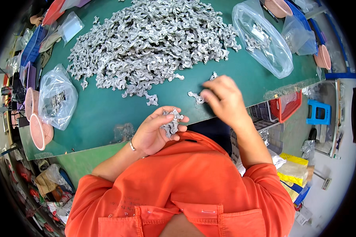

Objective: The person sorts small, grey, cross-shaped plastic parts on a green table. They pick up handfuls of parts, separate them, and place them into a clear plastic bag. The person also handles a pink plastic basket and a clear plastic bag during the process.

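- From my remote seat, I see the left hand [156, 132] palm-up near the worktop's near edge, its fingers [177, 118] curled narrow around a small bunch of grey metal castings [172, 123]; the thumb lies across the top and the bunch sits between thumb and fingertips.
- The right hand [223, 100] reaches down to the green worktop [99, 114], fingers [208, 97] drawn together over a single loose casting [196, 97]; the fingertips touch its right end while its left end lies free on the surface. I cannot tell whether the piece is pinched or only touched, as the knuckles hide the contact.
- Another loose casting [213, 75] lies just beyond the right hand.
- Farther out, a big heap of the same grey castings [154, 39] covers the middle of the worktop, with a few strays trailing towards the hands.
- A clear plastic bag [261, 39] with a few castings lies to the right of the heap; a second clear bag [57, 96] sits at the left beside pink bowls [37, 126].
- The orange shirt [186, 185] fills the lower part of the view and covers the worktop's near edge.
- A red crate [288, 104] and a blue stool [318, 112] show below the worktop at right; the shapes of single castings in the heap are too small to make out.
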